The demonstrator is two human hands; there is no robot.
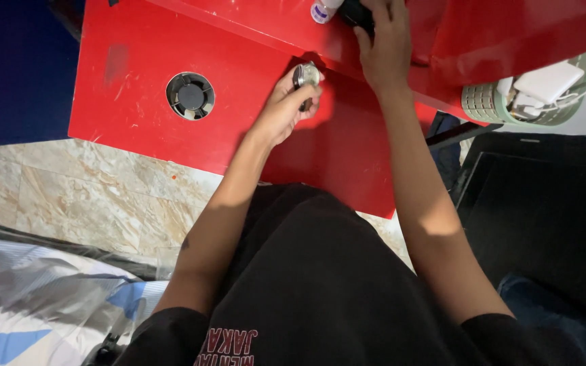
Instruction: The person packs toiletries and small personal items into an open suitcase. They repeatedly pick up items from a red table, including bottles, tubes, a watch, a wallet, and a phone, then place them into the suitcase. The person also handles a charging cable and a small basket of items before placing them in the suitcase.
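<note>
Over the red table (137, 115), seen from the head camera looking straight down, both bare hands work near its far edge. The left hand (283, 108) is curled around a small round silver object (306, 74), pinching it between thumb and fingers just above the lower red panel; a dark part of it shows below the fingers, though what it is cannot be told. The right hand (384, 44) lies a little farther up on a raised red shelf (510, 34), its fingers spread over a dark object (355, 13) that is mostly hidden under the palm, so whether it is gripped or only pressed cannot be told. Just beside that dark object, at the top edge, stands a small white bottle (323, 10) with a purple label. Well to the left of the hands, a round vent with dark fan blades (190, 95) is set into the table. At the right, a pale green basket (503, 105) holds white chargers and cables. Below the table lie a beige marble floor (83, 190) and, at the lower left, striped bedding under clear plastic (42, 298).
</note>
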